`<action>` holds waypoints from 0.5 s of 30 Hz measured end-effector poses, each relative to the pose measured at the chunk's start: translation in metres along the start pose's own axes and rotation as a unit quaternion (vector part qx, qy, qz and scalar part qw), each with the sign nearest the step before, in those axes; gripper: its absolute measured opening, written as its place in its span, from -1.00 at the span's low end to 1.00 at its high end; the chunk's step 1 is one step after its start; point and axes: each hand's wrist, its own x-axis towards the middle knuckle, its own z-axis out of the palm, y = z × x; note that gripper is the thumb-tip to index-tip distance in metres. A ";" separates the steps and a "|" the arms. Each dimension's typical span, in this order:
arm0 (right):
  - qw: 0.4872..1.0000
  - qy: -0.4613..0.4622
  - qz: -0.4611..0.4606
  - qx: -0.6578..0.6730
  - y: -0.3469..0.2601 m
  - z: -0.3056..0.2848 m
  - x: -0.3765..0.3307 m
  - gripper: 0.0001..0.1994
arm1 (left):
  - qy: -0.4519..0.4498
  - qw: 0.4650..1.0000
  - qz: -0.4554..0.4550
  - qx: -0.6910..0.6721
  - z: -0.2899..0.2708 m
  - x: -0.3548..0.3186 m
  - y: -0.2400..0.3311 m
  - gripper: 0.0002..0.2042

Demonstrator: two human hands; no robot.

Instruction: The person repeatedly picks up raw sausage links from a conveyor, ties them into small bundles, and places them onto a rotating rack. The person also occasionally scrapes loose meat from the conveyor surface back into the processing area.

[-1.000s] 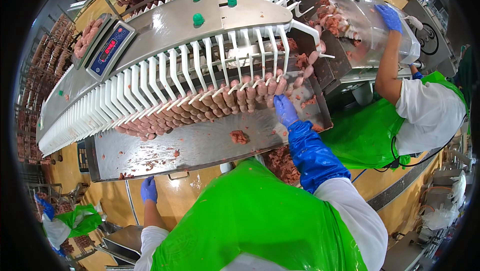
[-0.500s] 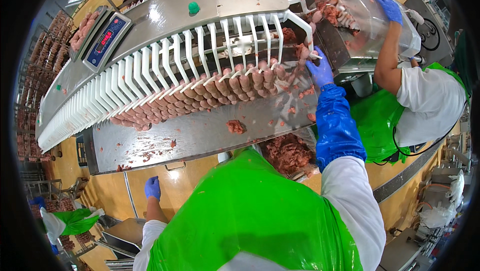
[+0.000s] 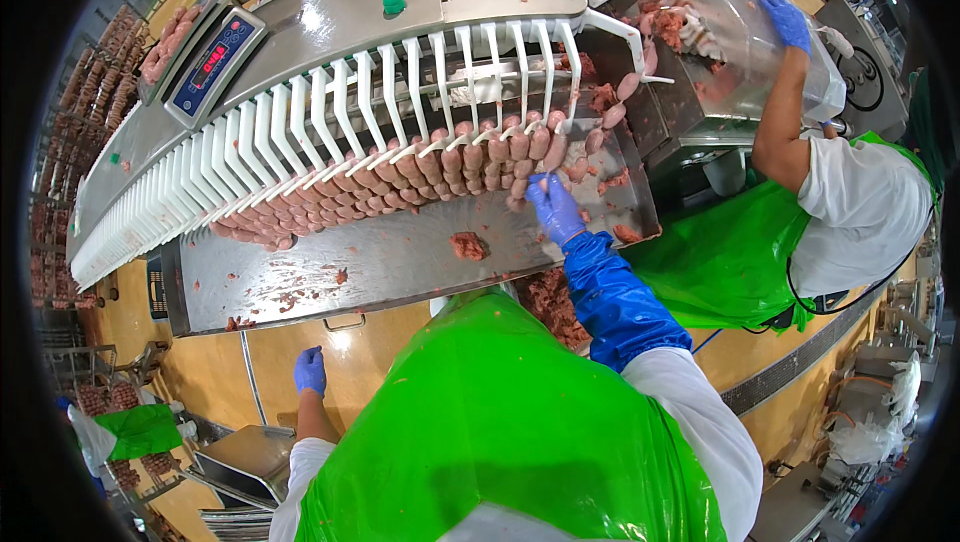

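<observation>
My right hand (image 3: 556, 207), in a blue glove and blue sleeve cover, pinches a linked sausage (image 3: 519, 187) at the right end of the hanging rows. More sausages (image 3: 425, 174) hang in loops from the white hooks (image 3: 331, 112) of a steel conveyor (image 3: 340, 7). A sausage chain (image 3: 627, 87) curves from the machine outlet down toward the last hooks. My left hand (image 3: 310, 370), also gloved, hangs low beside the green apron with its fingers loosely closed and nothing visible in them.
Below the hooks lies a steel tray (image 3: 375, 262) with scraps and a lump of minced meat (image 3: 467, 246). Meat fills a container (image 3: 552, 307) under its edge. A scale (image 3: 213, 64) sits on the conveyor. At right, a co-worker's gloved hand (image 3: 787, 22) rests on a clear cover.
My right hand has moved left and down from the hook near the outlet to the hanging sausages. The sausage chain beside that hook is now uncovered. My left hand has barely moved.
</observation>
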 end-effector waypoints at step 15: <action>0.951 0.272 -0.118 -0.092 -0.009 -0.139 0.060 -0.37 | 0.001 0.999 -0.025 -0.035 0.022 -0.004 -0.033 -0.73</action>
